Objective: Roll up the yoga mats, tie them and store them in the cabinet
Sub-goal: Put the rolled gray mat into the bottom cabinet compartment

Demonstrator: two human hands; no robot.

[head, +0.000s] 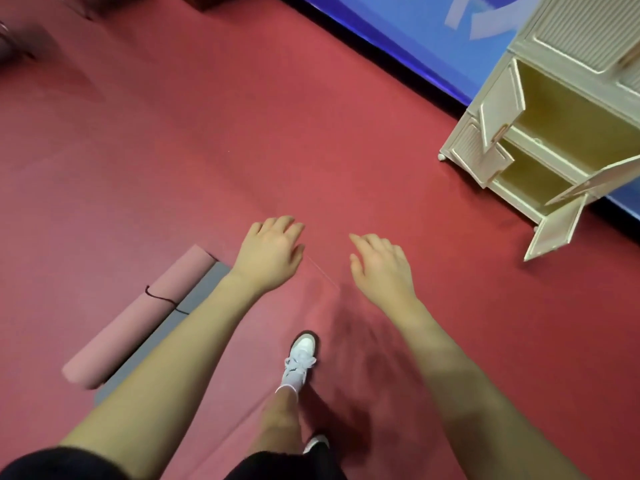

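Both arms reach forward and down, the left hand (270,252) and right hand (381,268) spread, palms down, holding nothing. A pink flat mat (322,306) lies on the red floor (173,150) under them. Left, a rolled pink mat (138,317) bound with dark string (161,299) lies well apart from the open cream cabinet (554,140).
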